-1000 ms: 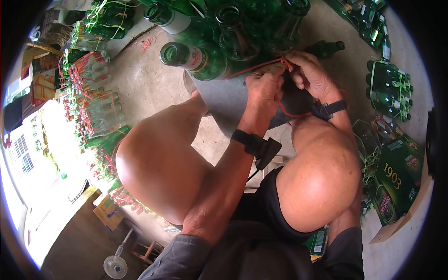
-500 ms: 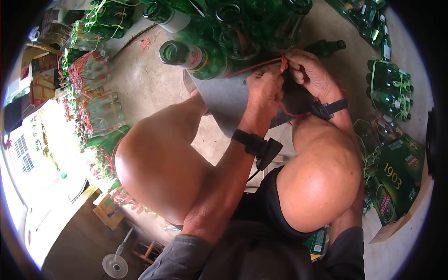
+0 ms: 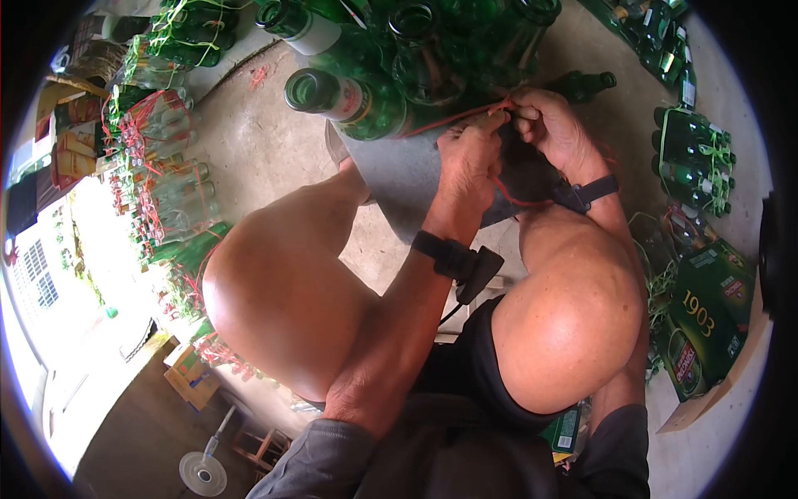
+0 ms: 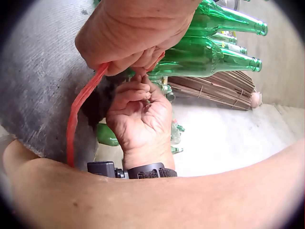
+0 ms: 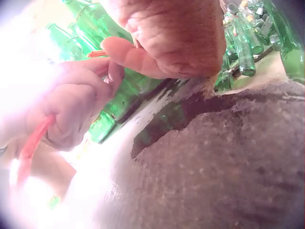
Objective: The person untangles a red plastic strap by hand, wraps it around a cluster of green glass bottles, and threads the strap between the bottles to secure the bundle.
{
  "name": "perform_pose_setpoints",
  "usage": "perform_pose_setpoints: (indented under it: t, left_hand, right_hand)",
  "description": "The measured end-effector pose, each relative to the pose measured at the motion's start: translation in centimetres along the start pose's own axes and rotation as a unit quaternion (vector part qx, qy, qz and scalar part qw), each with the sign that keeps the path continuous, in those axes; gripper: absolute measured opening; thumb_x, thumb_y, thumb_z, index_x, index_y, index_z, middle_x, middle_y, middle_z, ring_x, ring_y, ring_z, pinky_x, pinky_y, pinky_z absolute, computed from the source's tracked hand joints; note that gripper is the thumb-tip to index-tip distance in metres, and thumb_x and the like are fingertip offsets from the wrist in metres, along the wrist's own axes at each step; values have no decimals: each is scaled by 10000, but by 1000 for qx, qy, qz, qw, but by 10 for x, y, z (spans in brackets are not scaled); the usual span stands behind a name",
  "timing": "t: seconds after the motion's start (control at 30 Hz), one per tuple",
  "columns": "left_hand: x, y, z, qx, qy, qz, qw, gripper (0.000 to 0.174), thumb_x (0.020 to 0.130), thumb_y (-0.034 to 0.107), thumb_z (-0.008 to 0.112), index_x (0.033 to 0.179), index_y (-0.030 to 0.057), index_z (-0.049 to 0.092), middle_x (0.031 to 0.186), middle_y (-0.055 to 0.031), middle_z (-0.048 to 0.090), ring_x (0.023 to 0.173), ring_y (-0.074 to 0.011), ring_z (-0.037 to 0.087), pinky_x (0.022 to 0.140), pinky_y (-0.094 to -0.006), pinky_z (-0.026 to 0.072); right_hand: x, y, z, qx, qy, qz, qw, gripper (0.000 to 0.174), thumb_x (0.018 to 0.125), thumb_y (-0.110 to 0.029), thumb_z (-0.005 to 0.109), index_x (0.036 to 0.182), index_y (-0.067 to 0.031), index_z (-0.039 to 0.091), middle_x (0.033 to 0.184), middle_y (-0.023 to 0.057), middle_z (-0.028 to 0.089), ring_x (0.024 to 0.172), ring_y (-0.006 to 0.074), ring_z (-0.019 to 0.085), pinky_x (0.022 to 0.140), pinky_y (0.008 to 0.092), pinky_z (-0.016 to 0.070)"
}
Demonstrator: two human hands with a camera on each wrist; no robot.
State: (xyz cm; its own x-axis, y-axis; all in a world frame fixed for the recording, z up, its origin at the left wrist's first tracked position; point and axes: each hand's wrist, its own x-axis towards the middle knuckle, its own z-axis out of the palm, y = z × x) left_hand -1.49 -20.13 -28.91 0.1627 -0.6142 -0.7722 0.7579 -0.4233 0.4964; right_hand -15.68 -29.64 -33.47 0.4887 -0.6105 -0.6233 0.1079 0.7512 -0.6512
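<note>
A red plastic string [image 3: 445, 122] runs along the near side of a cluster of green glass bottles [image 3: 378, 112]. These bottles stand upright on a grey slab [image 3: 399, 170] between the person's knees. My left hand [image 3: 472, 158] grips the string close against the bottles, and a loose tail [image 4: 75, 114] hangs from its curled fingers. Facing it, my right hand [image 3: 559, 129] pinches the string between thumb and fingertips. Both sets of fingertips nearly meet; in the left wrist view the left hand partly hides the pinched spot.
Bundles of tied bottles [image 3: 170, 200] line the left side, and another tied bundle [image 3: 697, 162] lies at right. A single green bottle [image 3: 586, 86] lies behind the right hand. A green carton [image 3: 706, 308] sits by the right knee. A white fan [image 3: 203, 472] stands lower left.
The short red piece that stood up between the fingertips now lies lower. Both hands have shifted only slightly, and the bottles stay in place.
</note>
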Motion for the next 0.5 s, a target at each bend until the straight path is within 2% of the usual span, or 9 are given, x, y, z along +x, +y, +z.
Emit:
perform_pose_setpoints:
  t: [0.2,0.27,0.3,0.5]
  left_hand:
    - [-1,4,1,-2,9,-14,1000,88,927,130,689,972,59,664,561,93,324,446,-50,258,435,-265,180]
    - [2,2,0,-9,11,-6,1000,73,909,116,703,943,55,683,566,86,359,446,-53,266,426,-268,190]
    - [3,1,-1,-16,12,2,1000,58,890,102,717,914,51,701,571,80,395,446,-55,275,416,-271,199]
    - [5,3,-2,-29,15,7,999,31,874,73,718,877,52,696,566,73,408,442,-65,291,415,-279,200]
  right_hand:
    - [-4,2,6,-21,8,-34,999,149,919,-188,681,878,-46,696,676,-40,535,590,92,524,522,245,413]
    - [-7,1,12,-55,24,-89,994,157,921,-194,681,856,-50,684,683,-21,556,569,89,510,497,251,391]
    - [-7,2,12,-55,23,-89,994,157,921,-194,681,856,-50,684,683,-21,556,569,89,510,497,251,391]
    - [-4,3,15,-92,53,-113,988,163,924,-194,667,839,-55,665,682,-20,545,543,74,478,473,253,358]
